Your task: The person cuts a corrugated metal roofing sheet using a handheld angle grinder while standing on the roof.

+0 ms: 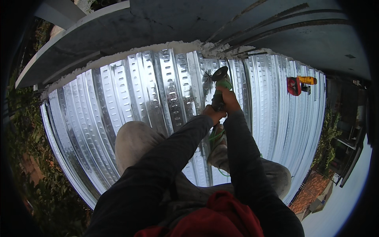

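Observation:
Both my hands grip an angle grinder (218,100) with a dark body and a green part near its head. My left hand (214,114) is closed round the rear of the body, nearest me. Further forward, my right hand (229,100) wraps the body just behind the head. The round dark disc (220,74) points away from me, over the ribbed shiny metal decking (130,89); whether it touches anything I cannot tell. Below my hands, a green cable (215,136) runs down beside my foot.
A grey concrete wall (166,23) with a rough broken lower edge bounds the far side. Several steel bars (272,17) run along it at upper right. On the decking at right lies a red and yellow tool (301,84). Plants (47,173) grow beyond the left edge.

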Demonstrator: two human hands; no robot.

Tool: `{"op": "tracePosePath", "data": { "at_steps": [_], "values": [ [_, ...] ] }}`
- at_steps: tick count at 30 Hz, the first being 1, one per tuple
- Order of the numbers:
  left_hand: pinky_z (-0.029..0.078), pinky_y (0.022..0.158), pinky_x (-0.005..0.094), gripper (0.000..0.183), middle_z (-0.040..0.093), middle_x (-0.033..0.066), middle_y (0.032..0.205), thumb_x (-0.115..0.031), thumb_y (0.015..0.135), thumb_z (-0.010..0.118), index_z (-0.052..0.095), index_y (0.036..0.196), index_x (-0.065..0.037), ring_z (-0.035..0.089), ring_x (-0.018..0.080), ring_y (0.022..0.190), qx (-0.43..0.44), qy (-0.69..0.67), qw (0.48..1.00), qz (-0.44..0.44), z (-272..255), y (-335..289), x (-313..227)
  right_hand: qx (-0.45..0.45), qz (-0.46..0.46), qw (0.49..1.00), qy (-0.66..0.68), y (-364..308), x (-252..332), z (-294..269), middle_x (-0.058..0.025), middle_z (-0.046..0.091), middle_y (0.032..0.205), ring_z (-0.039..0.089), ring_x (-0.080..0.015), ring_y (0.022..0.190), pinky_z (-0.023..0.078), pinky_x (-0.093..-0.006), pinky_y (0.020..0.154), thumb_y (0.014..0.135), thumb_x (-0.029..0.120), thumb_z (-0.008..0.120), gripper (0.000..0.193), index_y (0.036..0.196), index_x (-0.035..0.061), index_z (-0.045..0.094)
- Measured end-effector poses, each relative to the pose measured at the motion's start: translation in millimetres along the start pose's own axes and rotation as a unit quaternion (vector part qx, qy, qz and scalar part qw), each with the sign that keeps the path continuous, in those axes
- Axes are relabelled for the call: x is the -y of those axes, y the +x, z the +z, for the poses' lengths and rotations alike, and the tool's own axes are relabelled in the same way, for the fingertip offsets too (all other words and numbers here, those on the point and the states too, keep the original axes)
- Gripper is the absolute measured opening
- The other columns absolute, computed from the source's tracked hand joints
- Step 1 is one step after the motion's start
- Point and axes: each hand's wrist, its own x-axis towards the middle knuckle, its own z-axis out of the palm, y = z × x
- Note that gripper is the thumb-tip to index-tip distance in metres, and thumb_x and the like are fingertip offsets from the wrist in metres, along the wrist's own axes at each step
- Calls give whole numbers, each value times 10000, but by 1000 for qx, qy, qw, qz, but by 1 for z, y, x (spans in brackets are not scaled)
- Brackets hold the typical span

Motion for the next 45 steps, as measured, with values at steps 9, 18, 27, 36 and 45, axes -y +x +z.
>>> {"op": "tracePosePath", "data": {
  "at_steps": [9,18,27,36,45],
  "values": [
    [557,745,341,739,691,107,1049,-532,787,788,563,1232,14,676,190,856,71,-26,997,12,39,-12,-41,-21,-34,991,-130,-5,57,-48,-78,638,750,644,-208,592,542,-357,547,838,238,752,298,976,-3,644],
    [527,650,297,543,676,86,960,-430,821,795,605,1126,-23,642,151,758,81,-353,929,71,103,19,-43,64,-73,869,-485,-4,104,-55,-155,709,953,693,-246,832,532,-379,744,791,384,740,531,1080,-59,685],
    [494,977,357,600,702,123,1145,-490,902,703,624,1264,-18,650,235,1108,155,167,962,150,22,3,10,142,-159,792,-573,59,105,-89,-96,698,1019,661,-178,893,519,-345,810,840,286,745,490,1233,29,606],
    [525,925,430,391,698,113,1096,-283,851,765,672,1170,-79,655,314,1030,-77,572,812,89,-203,-179,29,203,-171,832,-487,82,95,-98,-126,696,1095,663,-227,987,501,-360,882,806,330,761,552,1240,22,613],
    [567,860,401,384,723,106,1100,-275,856,763,686,1179,-82,702,264,948,-141,344,928,-7,-204,-187,129,204,-205,811,-509,94,83,-74,-163,698,1090,678,-280,984,509,-378,883,799,341,749,560,1225,3,613]
  ]
}}
